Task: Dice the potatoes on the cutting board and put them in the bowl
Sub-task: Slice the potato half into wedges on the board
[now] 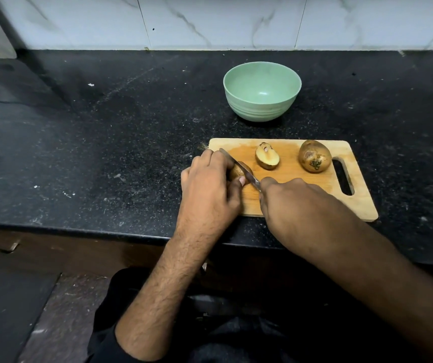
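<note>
Head view: left hand (210,184) fingers clamp potato half (239,172) mid-frame, right hand (296,203) fingers grip knife (241,169) lying diagonally across it.

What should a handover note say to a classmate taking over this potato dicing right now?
Left hand grips a potato half at the left end of the wooden cutting board. Right hand holds the knife, blade across that half.
The other half lies cut face up mid-board; a whole potato sits near the handle slot.
Done: one potato halved.
Left: dice everything, fill the empty green bowl behind the board.
</note>
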A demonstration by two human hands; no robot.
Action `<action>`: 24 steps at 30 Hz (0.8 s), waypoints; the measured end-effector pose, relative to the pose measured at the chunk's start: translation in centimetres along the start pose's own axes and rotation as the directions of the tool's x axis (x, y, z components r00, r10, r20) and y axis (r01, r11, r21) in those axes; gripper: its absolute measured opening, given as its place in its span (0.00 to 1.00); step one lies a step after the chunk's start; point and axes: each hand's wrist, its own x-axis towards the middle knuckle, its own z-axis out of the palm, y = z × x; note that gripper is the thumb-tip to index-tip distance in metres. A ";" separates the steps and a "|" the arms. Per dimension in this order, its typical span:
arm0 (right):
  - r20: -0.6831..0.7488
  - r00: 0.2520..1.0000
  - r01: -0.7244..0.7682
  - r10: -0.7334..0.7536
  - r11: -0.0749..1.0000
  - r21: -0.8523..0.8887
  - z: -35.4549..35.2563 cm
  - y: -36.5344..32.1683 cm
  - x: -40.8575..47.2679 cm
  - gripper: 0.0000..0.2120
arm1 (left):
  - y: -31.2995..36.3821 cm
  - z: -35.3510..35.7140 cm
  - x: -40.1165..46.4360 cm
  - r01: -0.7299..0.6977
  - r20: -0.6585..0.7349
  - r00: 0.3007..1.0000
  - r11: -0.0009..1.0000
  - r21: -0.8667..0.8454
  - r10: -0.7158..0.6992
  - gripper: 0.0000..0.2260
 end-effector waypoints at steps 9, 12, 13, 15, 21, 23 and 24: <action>0.017 0.999 0.042 -0.042 0.999 0.026 1.5 2.3 -2.1 0.10 | 0.1 0.1 -0.3 0.035 -0.012 0.999 0.999 -0.023 -0.035 0.09; 0.002 0.999 0.032 -0.032 0.999 0.029 1.8 3.5 -4.1 0.11 | 0.0 0.0 -0.3 0.038 -0.012 0.999 0.999 -0.037 -0.038 0.09; 0.005 0.999 0.033 -0.033 0.999 0.033 1.7 3.8 -4.5 0.11 | 0.0 0.1 -0.2 0.035 -0.014 0.999 0.998 -0.043 -0.036 0.09; 0.029 0.999 0.040 -0.042 0.997 0.063 1.2 4.4 -4.7 0.08 | -0.1 0.1 -0.3 0.033 -0.020 0.999 0.998 -0.046 -0.034 0.09; 0.103 0.995 0.009 -0.019 0.995 0.100 -0.3 5.6 -5.9 0.12 | 0.3 -0.1 -0.4 0.036 -0.014 0.999 0.998 -0.049 -0.037 0.09; 0.101 0.994 0.022 -0.029 0.997 0.072 -0.6 5.6 -6.1 0.13 | 0.4 -0.1 -0.4 0.033 -0.016 0.999 0.999 -0.030 -0.034 0.10; 0.098 0.995 0.028 -0.033 0.998 0.052 -0.7 5.6 -6.2 0.14 | 0.5 -0.2 -0.5 0.033 -0.019 0.999 0.999 -0.024 -0.034 0.11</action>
